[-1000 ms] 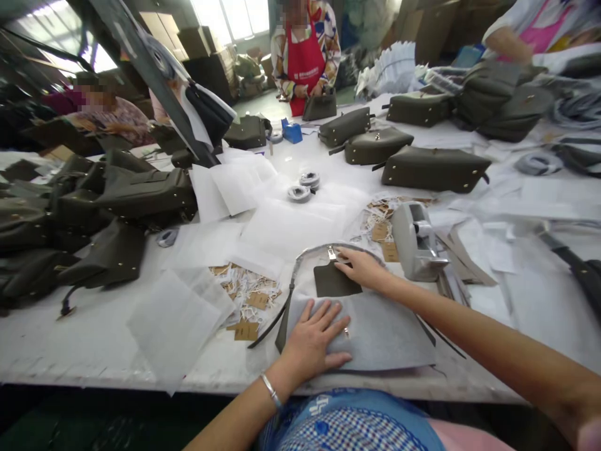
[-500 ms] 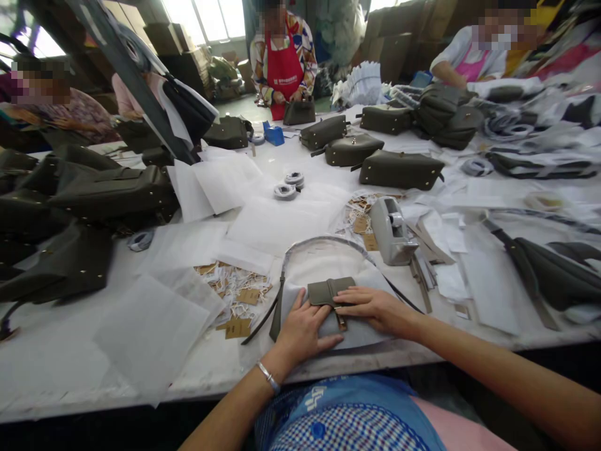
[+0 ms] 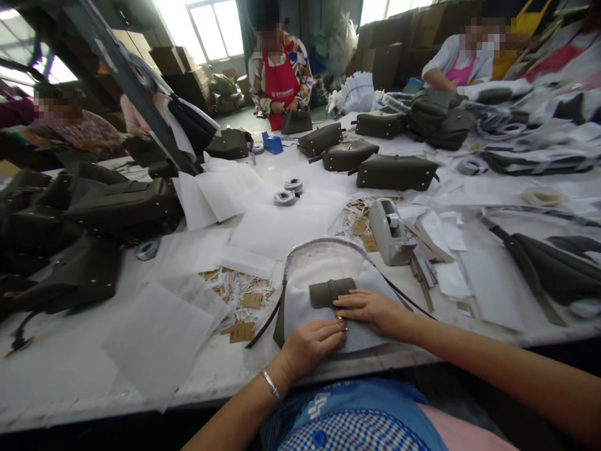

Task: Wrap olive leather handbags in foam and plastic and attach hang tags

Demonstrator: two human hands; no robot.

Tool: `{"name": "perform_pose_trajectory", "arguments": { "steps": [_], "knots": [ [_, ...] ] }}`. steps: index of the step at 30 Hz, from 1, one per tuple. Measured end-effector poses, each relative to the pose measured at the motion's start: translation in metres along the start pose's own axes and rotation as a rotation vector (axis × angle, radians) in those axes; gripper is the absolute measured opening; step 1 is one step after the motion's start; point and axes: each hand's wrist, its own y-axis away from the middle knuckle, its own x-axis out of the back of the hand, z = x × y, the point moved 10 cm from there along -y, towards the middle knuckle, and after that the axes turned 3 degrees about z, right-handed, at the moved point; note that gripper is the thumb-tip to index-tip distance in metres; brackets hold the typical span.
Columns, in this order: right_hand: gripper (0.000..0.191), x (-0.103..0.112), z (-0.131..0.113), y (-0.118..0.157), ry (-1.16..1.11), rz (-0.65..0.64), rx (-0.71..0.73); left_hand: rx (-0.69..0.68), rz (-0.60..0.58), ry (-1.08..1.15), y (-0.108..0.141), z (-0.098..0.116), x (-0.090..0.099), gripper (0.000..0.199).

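An olive-green handbag [image 3: 278, 326] lies at the table's front edge, its front covered by white tissue paper [image 3: 300, 313]. Its flap [image 3: 322, 294] shows over the paper, and a wrapped shoulder strap [image 3: 323, 240] arches behind it. My left hand [image 3: 313, 343], with a silver bangle at the wrist, has its fingers pressed together on the small gold clasp [image 3: 342, 321] below the flap. My right hand [image 3: 375, 313] rests flat, fingers stretched, over the flap's right side and the strip by the clasp. The left fingertips partly hide the clasp.
A grey tape dispenser [image 3: 390, 232] stands behind the bag on the right. Brown hang tags [image 3: 241, 332] with white strings and paper sheets [image 3: 157, 338] lie to the left. More bags [image 3: 397, 172] stand farther back. A person in a red apron [image 3: 282, 81] handles one across the table.
My left hand has slid from the flap's lower left edge down to the clasp, its fingers now drawn together. My right hand stays on the flap. The view has shifted slightly.
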Motion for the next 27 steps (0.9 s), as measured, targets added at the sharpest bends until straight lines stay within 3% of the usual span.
{"name": "perform_pose_trajectory", "arguments": {
  "steps": [4, 11, 15, 18, 20, 22, 25, 27],
  "knots": [
    [0.020, 0.008, -0.015, -0.016, 0.116, -0.024, 0.079, 0.033, -0.005, 0.012, -0.005, -0.001, 0.001, 0.023],
    [0.019, 0.008, -0.021, -0.032, 0.132, -0.078, 0.216, 0.019, 0.046, 0.030, -0.003, 0.000, 0.002, 0.019],
    [0.008, 0.002, -0.018, -0.033, 0.188, -0.099, 0.109, 0.009, 0.112, 0.033, -0.006, 0.002, 0.007, 0.020],
    [0.011, 0.012, -0.013, -0.030, 0.115, -0.078, -0.001, -0.040, 0.142, 0.008, -0.010, 0.005, 0.013, 0.021],
    [0.015, 0.032, -0.006, -0.022, -0.001, -0.023, -0.046, -0.106, 0.139, -0.023, -0.011, 0.007, 0.014, 0.023],
    [0.020, 0.069, 0.021, -0.002, -0.067, 0.150, -0.185, -0.178, 0.135, -0.062, -0.010, 0.008, 0.012, 0.025],
    [0.024, 0.136, 0.097, 0.073, 0.045, 0.521, -0.645, -0.259, 0.162, -0.126, -0.004, 0.004, 0.006, 0.023],
    [0.027, 0.164, 0.140, 0.135, 0.139, 0.639, -0.887, -0.286, 0.170, -0.153, 0.002, 0.000, 0.000, 0.021]
  ]
}}
